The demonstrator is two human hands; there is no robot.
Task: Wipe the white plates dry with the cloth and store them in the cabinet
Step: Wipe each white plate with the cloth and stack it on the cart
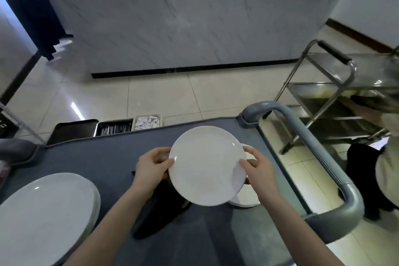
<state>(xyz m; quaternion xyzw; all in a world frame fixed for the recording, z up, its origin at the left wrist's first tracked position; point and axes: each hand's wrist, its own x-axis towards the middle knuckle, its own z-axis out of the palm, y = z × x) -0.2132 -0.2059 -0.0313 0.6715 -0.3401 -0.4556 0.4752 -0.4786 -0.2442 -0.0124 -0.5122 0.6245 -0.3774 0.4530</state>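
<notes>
- White plate (205, 166) at frame centre, held above the grey cart top (97, 162). The left hand (151, 168) grips its left rim with the thumb on the upper face; the right hand (259, 170) pinches the right rim.
- Dark cloth (155, 216) lies on the cart at lower centre, below the plate.
- Stack of white plates (43, 218) at lower left; further plates (246, 200) sit under the held plate's right edge.
- Packets in tray (148, 122) at the cart's far edge: print too small to read.
- Cart handle (313, 147) bounds the right side, with a steel trolley (323, 84) beyond it. Open tiled floor (162, 95) runs ahead to the counter (183, 24).

The grey cart top (97, 157) and its load
A plate stack (43, 211) at the near left corner, a dark cloth (155, 216) mid-top, white plates (248, 200) by the right edge.
</notes>
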